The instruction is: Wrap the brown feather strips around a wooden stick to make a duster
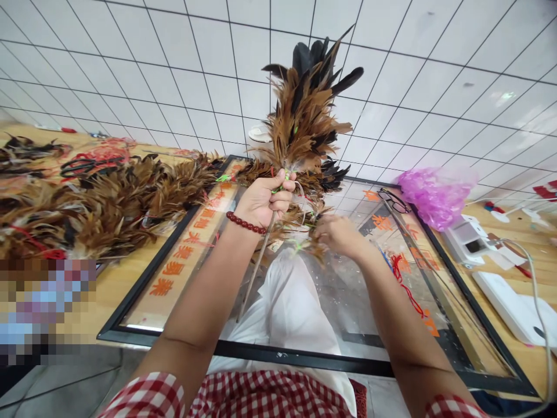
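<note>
In the head view, my left hand (268,200) is wrapped round the thin stick (257,273) of a feather duster, just below its feathers. The feather duster (300,119) stands upright, brown below with long black feathers at the top. Bright green ties show by my left fingers. My right hand (339,233) is closed at a string of brown feathers (321,213), to the right of the stick; its fingertips are partly hidden among them. More brown and black feathers (333,174) lie behind my left hand.
A black-framed glass panel (183,337) with orange characters lies on the wooden table. Feather bundles (117,209) and black scissors (89,166) are at left. Eyeglasses (395,201), red string (404,284), a purple plastic bag (435,196) and white devices (505,305) lie at right. A tiled wall rises behind.
</note>
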Tool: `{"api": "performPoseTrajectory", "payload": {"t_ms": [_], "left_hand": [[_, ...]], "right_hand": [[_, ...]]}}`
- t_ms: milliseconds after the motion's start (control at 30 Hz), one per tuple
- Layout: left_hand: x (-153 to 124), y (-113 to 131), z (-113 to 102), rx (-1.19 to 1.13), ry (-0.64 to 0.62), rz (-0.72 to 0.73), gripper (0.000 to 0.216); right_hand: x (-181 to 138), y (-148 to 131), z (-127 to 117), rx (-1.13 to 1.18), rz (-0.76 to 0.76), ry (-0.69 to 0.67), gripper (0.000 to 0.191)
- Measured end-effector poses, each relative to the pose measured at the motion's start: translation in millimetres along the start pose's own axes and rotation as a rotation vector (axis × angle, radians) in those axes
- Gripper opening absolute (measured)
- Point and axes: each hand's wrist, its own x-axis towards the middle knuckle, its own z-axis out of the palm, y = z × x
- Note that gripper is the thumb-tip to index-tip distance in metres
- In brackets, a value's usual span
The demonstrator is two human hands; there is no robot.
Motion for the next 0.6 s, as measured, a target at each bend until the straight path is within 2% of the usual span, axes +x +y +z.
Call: {"api": "performPoseTrajectory", "payload": {"t_ms": [100,167,233,300,367,500,600], "left_hand": [[-1,0,1,0.020,0.010,0.031,0.018],[-1,0,2,0.026,0.027,0.086,0.021],[-1,2,2,0.027,0.046,0.148,0.025],[-1,3,2,0.025,0.057,0.183,0.026],[-1,4,2,0.024,0.066,0.184,0.026],[1,1,2,0.032,0.075,0.147,0.024],[6,-7,1,0.074,0.073,0.125,0.022]], "right_hand": [[-15,20,-24,-0.174,0.277,0.018,0.033],[-21,20,-33,-0.173,0.351,0.046,0.032],[-21,13,-36,-0.017,0.226,-0.043,0.029],[-16,4,-30,0.165,0.043,-0.215,0.026],[-9,-3,-19,0.218,-0.048,-0.336,0.021],[0,-8,-2,0.032,0.021,-0.323,0.014],[-8,-3,-13,0.172,-0.043,-0.292,0.011]]}}
